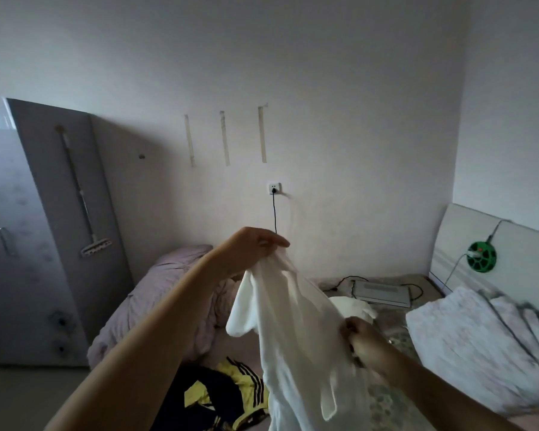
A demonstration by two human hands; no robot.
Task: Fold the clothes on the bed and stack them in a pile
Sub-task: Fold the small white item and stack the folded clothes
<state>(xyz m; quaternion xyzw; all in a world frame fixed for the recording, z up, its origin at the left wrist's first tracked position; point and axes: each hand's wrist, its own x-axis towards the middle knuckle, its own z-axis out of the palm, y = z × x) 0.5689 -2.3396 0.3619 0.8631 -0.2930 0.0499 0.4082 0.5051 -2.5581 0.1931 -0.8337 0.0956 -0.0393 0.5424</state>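
The left hand (pixel 255 244) pinches the top of a white garment (pixel 296 331), lifted above the bed (pixel 395 399); the right hand (pixel 363 345) grips its right edge lower down. To fold it well, find both shoulders, shake it flat, then lay it on bare mattress (away from the yellow-and-navy jersey (pixel 218 396) near left).

Centre: garment (pixel 296 331) held above bed (pixel 395 402)
Lower centre: jersey (pixel 218 396) laid on bed
Right: pillow (pixel 479 346) placed against headboard (pixel 461 241)
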